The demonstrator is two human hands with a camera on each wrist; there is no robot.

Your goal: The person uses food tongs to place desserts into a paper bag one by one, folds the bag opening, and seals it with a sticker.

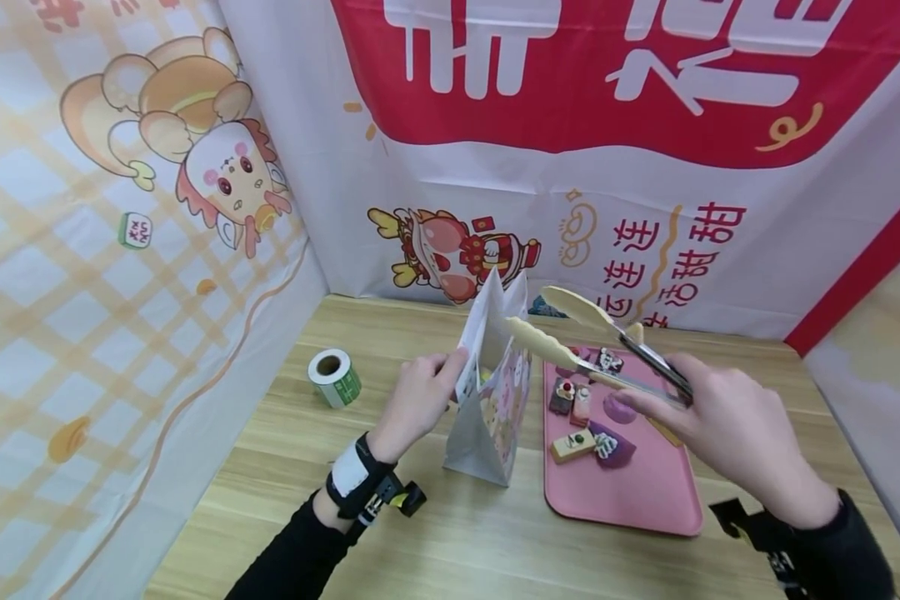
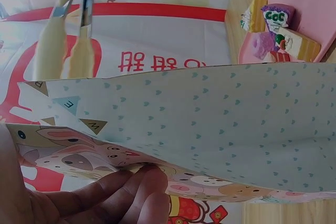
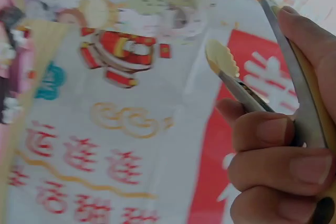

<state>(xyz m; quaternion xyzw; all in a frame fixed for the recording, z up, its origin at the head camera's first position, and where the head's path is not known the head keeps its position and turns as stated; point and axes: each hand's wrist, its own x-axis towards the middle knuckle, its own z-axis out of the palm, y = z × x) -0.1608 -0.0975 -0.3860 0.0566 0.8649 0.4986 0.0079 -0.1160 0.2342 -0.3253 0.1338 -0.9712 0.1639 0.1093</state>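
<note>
A tall patterned paper bag point(image 1: 504, 417) stands upright on the table with its mouth spread. My left hand point(image 1: 422, 396) pinches its left side near the top; in the left wrist view the fingers point(image 2: 137, 195) lie against the animal-printed wall. My right hand point(image 1: 735, 425) grips metal tongs with cream tips point(image 1: 543, 343). The tips are apart with nothing between them, above and to the right of the bag's mouth. Something yellow shows inside the bag, too small to tell. Right of the bag, a pink tray point(image 1: 630, 504) holds several small cakes, among them a purple wedge point(image 1: 615, 447).
A roll of green-and-white labels point(image 1: 335, 379) stands on the wooden table point(image 1: 270, 500), left of my left hand. Behind the table hangs a printed backdrop point(image 1: 435, 183), and a checked cloth wall point(image 1: 120, 350) runs along the left.
</note>
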